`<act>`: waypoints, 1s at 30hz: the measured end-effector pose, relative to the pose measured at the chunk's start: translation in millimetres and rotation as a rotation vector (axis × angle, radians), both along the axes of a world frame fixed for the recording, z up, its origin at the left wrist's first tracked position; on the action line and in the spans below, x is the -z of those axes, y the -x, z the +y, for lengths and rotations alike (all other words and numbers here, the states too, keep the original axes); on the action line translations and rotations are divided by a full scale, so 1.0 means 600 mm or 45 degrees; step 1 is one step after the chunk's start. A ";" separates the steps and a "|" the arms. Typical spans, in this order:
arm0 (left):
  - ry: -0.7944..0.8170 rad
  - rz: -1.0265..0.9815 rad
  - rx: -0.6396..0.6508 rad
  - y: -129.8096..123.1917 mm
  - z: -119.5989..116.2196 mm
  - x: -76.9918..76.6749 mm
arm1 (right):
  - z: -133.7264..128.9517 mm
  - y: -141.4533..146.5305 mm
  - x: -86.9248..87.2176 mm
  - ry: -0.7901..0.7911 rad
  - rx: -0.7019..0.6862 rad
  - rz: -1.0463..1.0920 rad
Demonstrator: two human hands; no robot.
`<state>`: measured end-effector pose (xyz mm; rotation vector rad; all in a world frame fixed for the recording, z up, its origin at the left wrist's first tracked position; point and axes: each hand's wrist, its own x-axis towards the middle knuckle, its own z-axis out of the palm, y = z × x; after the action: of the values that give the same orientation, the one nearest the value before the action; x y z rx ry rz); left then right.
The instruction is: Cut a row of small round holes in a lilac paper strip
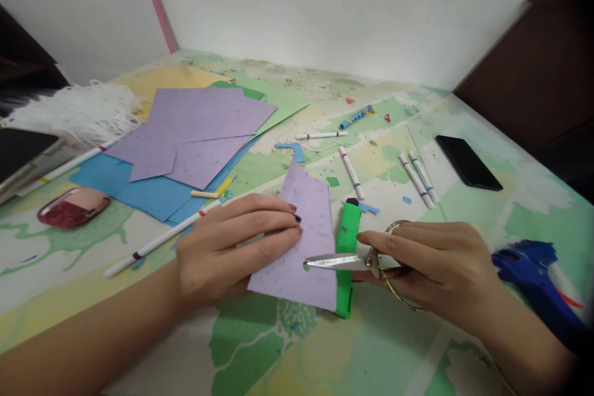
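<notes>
A pair of scissors (343,261) with gold-coloured handles is in my right hand (440,266), fingers around the handles. The blades lie over a purple piece of paper (306,216) and look nearly closed; their tip is beside a small green spot near the lower middle of the sheet. My left hand (236,247) grips the paper from its left side, fingers laid across the top; its thumb is hidden. Part of a long green plastic object (348,229) with a dark end sticks out from beneath the paper's right edge.
Purple sheets (199,117) and blue sheets (134,189) lie at left, near white strings (78,111) and a pink-and-red case (74,206). White markers (351,172), a blue paper roll (356,117), a black phone (468,162) and a blue glue gun (533,272) lie around.
</notes>
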<state>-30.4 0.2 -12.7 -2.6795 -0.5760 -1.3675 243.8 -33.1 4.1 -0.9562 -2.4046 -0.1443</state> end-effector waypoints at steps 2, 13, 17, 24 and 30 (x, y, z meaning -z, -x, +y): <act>0.013 0.004 0.014 0.000 0.000 -0.001 | 0.001 -0.001 0.001 0.009 -0.011 -0.003; 0.008 -0.001 0.029 0.003 -0.001 0.002 | 0.006 0.003 -0.002 0.031 -0.057 0.055; 0.029 -0.010 0.059 0.004 0.000 0.001 | 0.008 0.000 -0.004 0.192 -0.091 0.086; 0.075 -0.035 0.111 0.002 0.006 0.002 | 0.013 -0.002 -0.001 0.207 -0.146 0.120; 0.087 -0.062 0.095 -0.001 0.006 0.006 | 0.015 0.000 -0.004 0.186 -0.163 0.072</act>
<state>-29.7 3.8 -16.1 -2.7548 -0.5418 -1.4614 244.1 -24.1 6.7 -0.8548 -2.4414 0.1055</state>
